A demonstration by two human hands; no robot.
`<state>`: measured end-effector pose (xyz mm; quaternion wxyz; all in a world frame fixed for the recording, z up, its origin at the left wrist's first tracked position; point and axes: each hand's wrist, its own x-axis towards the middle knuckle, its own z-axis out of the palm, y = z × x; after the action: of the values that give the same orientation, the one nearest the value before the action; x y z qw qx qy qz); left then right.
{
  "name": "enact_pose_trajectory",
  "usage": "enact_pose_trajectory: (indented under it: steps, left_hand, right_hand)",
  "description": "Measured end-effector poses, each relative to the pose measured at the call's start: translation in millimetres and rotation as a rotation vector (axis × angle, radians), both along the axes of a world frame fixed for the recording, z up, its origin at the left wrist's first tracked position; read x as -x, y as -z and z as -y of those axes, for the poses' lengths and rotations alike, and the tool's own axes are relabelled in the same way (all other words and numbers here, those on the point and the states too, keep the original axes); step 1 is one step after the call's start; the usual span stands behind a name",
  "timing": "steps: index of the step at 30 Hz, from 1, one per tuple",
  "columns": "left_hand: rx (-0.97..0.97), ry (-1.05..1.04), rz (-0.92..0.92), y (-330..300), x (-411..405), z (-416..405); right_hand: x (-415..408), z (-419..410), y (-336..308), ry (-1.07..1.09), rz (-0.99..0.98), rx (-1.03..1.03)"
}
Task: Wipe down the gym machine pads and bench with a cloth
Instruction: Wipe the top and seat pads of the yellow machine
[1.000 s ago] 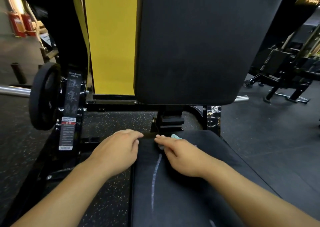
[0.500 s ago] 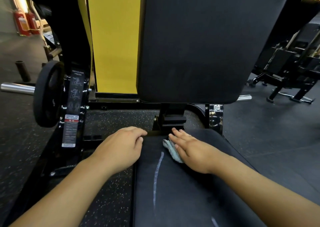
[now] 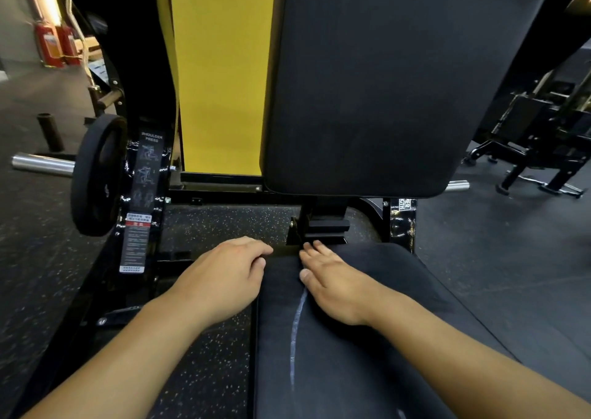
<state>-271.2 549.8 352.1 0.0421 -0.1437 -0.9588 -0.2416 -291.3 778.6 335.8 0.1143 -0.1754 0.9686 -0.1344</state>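
No cloth shows; the right hand [image 3: 335,286] lies flat on the seat pad [image 3: 367,338] and covers whatever is beneath its palm. The back pad [image 3: 383,83] is cut off at the top edge. Small print on the warning label [image 3: 134,242] is unreadable.
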Motion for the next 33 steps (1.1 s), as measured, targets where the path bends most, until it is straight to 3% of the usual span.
enact_pose_trajectory:
  steps: [7, 13, 20, 27, 33]
  left_hand:
    - [-0.008, 0.015, 0.022, -2, 0, -8]
    - [-0.009, 0.008, 0.033, -4, -2, 0]
    - [-0.008, 0.004, 0.047, -2, -4, 7]
    - [-0.026, -0.006, 0.032, -3, -6, 2]
    - [-0.048, -0.115, 0.004, -9, -3, 13]
  right_hand:
    - [-12, -40, 2, -0.098, -0.07, -0.045]
    - [4, -119, -14, 0.226, -0.053, -0.123]
    - [4, -45, -1, 0.115, -0.238, 0.07]
    - [-5, 26, -5, -0.222, -0.161, 0.14]
    - [-9, -4, -5, -0.1, -0.184, 0.127]
